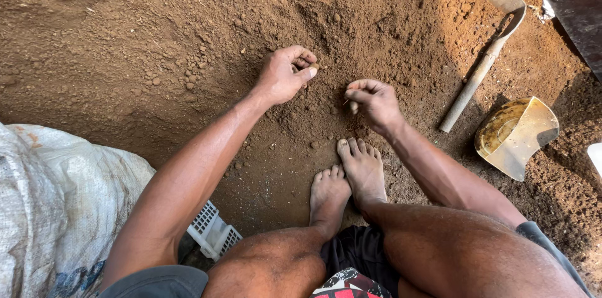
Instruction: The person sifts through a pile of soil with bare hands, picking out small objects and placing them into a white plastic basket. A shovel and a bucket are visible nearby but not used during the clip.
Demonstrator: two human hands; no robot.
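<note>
Two bare hands work the loose brown soil [188,35] that slopes up ahead of you. Your left hand [285,75] rests knuckles-up on the soil, fingers curled in and thumb pressed against the forefinger, pinching a small clod [315,67] at the fingertips. Your right hand [373,102] sits just beside it, slightly nearer to you, fingers bent together; whether they grip anything cannot be told. Your bare feet [351,176] lie side by side directly below the right hand, toes near the wrist. To the right, well apart from the hands, a hoe [486,53] lies on the ground, and a cut yellow plastic scoop [515,135] lies below its handle. At the left edge sit a white woven sack [56,198] and a white crate [213,232].
</note>
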